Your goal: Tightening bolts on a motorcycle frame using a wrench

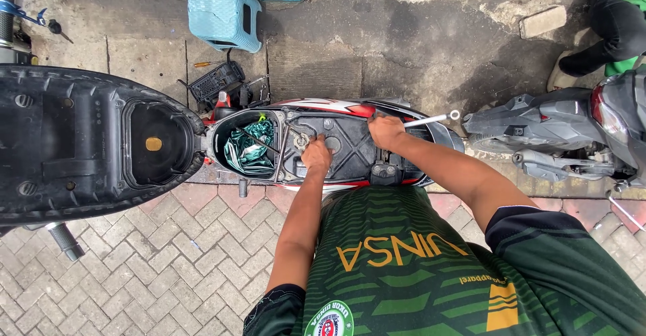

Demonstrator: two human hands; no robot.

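I look straight down on a scooter's open under-seat compartment (350, 149), black plastic with red and white side panels. My left hand (316, 155) rests on the black inner tub near its round opening, fingers pressed on something small I cannot make out. My right hand (386, 131) grips a long metal wrench (434, 118) whose ring end points right, over the rear of the tub. A crumpled green cloth (250, 149) fills the front storage well.
The raised black seat (87, 141) lies open to the left. A light blue plastic stool (223, 14) and a black tool tray (217, 81) stand on the concrete beyond. Another scooter's grey tail (552, 130) sits at right, beside a person's leg (609, 36). Brick paving lies below.
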